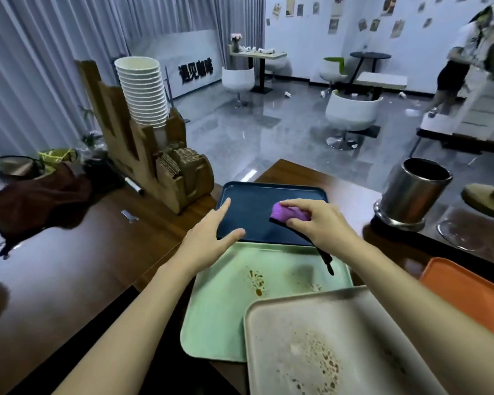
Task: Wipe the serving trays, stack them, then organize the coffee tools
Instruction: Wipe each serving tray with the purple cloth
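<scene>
Right hand (317,223), centre of frame, fingers curled round the purple cloth (288,214), cloth down on the dark blue tray (257,201); a dark tail of the cloth hangs over the green tray (220,315). Left hand (211,232) open, fingers straight and spread over the blue tray's left rim, thumb at its near edge; pressing or hovering, cannot tell. Progress, as judged: early. Blue tray being wiped; green tray, just below it, shows brown stains; beige tray (283,366), lower right, overlaps the green one's corner and is speckled with residue; no proper stack yet, coffee tools not yet sorted. Orange tray (462,289) cut off by the right edge, condition unknown. Steel canister (408,195), right of the blue tray: inside too dark to read. Blue tray surface under the cloth hidden
</scene>
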The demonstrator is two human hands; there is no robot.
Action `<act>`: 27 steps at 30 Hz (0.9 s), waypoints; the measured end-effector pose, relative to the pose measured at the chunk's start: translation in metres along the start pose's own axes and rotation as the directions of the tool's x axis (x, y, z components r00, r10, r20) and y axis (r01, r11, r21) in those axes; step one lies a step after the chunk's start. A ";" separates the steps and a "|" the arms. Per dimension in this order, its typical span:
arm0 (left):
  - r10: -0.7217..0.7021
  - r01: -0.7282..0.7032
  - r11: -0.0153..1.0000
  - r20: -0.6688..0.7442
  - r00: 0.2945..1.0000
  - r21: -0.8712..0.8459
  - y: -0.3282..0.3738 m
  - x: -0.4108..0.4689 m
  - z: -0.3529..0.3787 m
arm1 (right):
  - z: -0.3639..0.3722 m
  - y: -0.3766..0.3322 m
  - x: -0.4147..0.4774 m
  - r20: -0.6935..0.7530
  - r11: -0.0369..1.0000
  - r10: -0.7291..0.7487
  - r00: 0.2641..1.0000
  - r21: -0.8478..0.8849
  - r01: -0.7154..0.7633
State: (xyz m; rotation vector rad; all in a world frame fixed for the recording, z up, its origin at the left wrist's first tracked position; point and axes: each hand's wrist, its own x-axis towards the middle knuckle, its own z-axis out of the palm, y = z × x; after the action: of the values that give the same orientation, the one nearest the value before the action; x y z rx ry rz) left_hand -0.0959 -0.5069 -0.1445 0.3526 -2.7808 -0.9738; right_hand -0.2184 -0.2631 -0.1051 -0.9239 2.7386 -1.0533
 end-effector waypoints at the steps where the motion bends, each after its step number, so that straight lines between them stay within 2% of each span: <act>1: 0.004 -0.004 1.000 0.000 1.000 0.020 -0.007 0.006 -0.003 | 0.006 -0.001 0.008 -0.001 1.000 0.000 1.000 -0.018 0.000; 6: -0.076 0.064 0.987 0.073 0.994 0.146 -0.040 0.040 -0.008 | 0.045 -0.009 0.049 0.026 0.982 -0.043 0.999 -0.182 0.047; 11: -0.079 0.046 0.979 0.160 0.984 0.198 -0.053 0.056 0.011 | 0.093 0.001 0.056 0.168 0.931 -0.139 0.976 -0.313 0.186; 14: -0.064 0.032 0.976 0.146 0.987 0.215 -0.055 0.058 0.014 | 0.096 0.011 0.051 0.199 0.927 -0.125 0.972 -0.327 0.187; 21: 0.046 -0.094 0.972 0.218 0.975 0.214 -0.044 0.060 0.028 | 0.068 0.033 0.032 0.259 0.915 -0.098 0.961 -0.356 0.189; 27: 0.052 -0.125 0.964 0.296 0.954 0.234 -0.047 0.071 0.032 | 0.074 0.034 0.030 0.255 0.891 -0.169 0.952 -0.374 0.258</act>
State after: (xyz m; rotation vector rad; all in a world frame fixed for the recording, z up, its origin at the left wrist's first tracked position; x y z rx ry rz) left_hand -0.1640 -0.5432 -0.1923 0.1214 -3.1631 -0.7018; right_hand -0.2407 -0.3038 -0.1786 -1.3337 2.7570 -0.3653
